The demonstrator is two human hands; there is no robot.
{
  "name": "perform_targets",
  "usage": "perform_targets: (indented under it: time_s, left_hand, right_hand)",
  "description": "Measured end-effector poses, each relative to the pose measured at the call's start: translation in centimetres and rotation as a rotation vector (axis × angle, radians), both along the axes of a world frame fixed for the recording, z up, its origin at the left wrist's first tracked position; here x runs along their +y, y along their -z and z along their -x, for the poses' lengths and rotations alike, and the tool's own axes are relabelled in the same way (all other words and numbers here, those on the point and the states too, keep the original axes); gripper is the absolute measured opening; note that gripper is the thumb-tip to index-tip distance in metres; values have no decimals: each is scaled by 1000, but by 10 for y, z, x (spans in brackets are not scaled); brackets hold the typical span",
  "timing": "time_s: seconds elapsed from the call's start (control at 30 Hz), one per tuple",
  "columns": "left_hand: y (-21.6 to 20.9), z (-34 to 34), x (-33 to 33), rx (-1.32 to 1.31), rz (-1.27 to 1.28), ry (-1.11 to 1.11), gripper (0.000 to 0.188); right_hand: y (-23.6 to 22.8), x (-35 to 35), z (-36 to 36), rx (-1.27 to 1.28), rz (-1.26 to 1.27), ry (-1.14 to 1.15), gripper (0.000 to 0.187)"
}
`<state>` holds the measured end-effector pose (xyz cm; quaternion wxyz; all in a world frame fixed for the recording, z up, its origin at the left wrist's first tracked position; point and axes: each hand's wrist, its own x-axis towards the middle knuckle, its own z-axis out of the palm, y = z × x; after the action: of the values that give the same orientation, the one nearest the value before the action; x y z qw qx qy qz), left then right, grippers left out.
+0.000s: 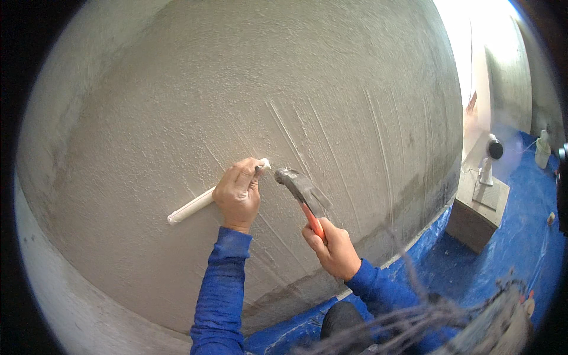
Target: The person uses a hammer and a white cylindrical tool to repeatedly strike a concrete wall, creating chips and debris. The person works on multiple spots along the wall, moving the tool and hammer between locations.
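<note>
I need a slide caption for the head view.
Left hand holds white strip at grey wall; right hand grips hammer.

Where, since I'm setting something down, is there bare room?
On the blue sheet, between box and bottle; a narrower patch between box and wall. Crowded: the box's top, under a white stand, and the wall where the left hand holds a white strip beside the hammer in the right hand.

Blue plastic sheeting (535,198) covers the floor at right, where a boxy block (467,223) stands. A white device with a round black head (486,171) rises from its top, a flat grey panel (485,196) just beside it. Farther right stands a pale bottle (542,152); bright light floods an opening (467,41) at far right.
</note>
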<state>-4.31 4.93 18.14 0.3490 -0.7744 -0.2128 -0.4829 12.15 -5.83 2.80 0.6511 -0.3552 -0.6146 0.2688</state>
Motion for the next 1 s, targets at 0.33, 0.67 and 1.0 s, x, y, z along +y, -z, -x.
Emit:
perform_targets:
  time_s: [0.33,0.67,1.0]
  left_hand:
    - [6,6,1,75,-150,-125,33]
    - [11,12,7,94,-169,-151,32]
    - [12,17,11,106,-127,-72,38]
  right_hand:
    - [-23,-11,0,-191,-202,167,18]
    - [-7,-1,8,-206,-161,231,13]
    - [-11,6,14,-133,-135,227,18]
